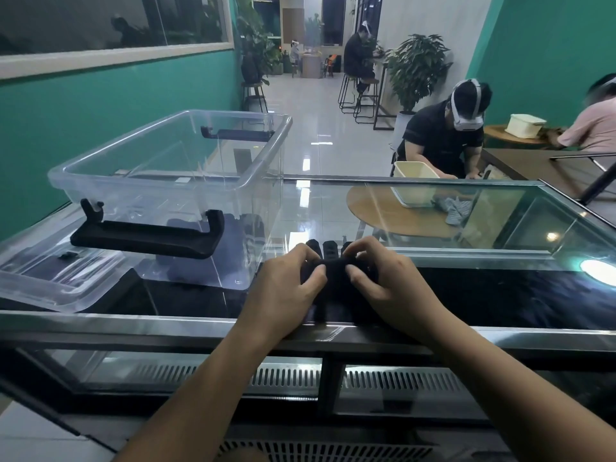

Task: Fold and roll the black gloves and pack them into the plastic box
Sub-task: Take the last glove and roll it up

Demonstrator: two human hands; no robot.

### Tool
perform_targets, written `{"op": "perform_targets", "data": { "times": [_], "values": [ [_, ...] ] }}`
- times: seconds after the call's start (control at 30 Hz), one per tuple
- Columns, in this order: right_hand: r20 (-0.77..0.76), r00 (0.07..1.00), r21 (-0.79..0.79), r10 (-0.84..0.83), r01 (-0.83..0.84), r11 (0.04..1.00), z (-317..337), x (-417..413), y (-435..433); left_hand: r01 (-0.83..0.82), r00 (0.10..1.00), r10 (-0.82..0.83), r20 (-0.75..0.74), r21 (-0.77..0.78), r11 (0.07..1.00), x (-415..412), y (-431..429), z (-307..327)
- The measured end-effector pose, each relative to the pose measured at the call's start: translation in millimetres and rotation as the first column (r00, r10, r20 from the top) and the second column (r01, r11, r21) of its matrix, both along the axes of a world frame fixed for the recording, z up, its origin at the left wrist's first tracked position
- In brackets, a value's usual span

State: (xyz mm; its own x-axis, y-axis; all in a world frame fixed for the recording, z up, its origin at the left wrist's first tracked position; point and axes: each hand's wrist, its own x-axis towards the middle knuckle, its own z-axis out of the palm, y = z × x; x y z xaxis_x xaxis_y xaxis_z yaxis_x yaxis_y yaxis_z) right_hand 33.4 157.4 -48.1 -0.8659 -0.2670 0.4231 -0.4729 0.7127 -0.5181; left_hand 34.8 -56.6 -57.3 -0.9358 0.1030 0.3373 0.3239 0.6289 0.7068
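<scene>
The black gloves (335, 278) lie on the dark glass counter top (500, 295) in front of me, fingertips pointing away. My left hand (286, 288) grips their left side and my right hand (386, 281) grips their right side, thumbs pressing on top. A rolled or folded ridge of glove runs between my fingers. The clear plastic box (173, 181) with black latch handles stands to the left of my hands, with nothing visible inside it.
The box's clear lid (50, 281) lies at the near left of the counter. A metal rim (133, 320) runs along the counter's front edge. Beyond the glass, other people sit at tables with cream boxes (415, 183).
</scene>
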Motion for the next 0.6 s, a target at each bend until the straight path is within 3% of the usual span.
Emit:
{"op": "perform_targets", "data": {
  "times": [0.1, 0.3, 0.5, 0.6],
  "values": [
    [0.039, 0.999, -0.050, -0.030, 0.032, 0.998, 0.0, -2.8, 1.2, -0.053, 0.999, 0.053, -0.008, 0.017, 0.998, -1.9, 1.3, -1.2],
    [-0.029, 0.994, 0.017, -0.107, 0.107, 0.994, -6.1, -7.5, 1.9, -0.109, 0.994, 0.109, -0.013, 0.016, 0.994, -3.6, 4.2, -4.3],
    [-0.120, 0.990, 0.034, -0.071, 0.076, 0.997, -9.6, -9.0, 4.6, -0.157, 0.979, 0.151, -0.140, -0.037, 0.987, -3.8, 5.5, -5.5],
    [-0.183, 0.983, 0.127, 0.015, 0.008, 0.992, -10.0, -8.6, 4.0, -0.108, 0.967, 0.086, -0.241, -0.082, 0.991, -1.4, 5.2, -2.8]
  ]
}}
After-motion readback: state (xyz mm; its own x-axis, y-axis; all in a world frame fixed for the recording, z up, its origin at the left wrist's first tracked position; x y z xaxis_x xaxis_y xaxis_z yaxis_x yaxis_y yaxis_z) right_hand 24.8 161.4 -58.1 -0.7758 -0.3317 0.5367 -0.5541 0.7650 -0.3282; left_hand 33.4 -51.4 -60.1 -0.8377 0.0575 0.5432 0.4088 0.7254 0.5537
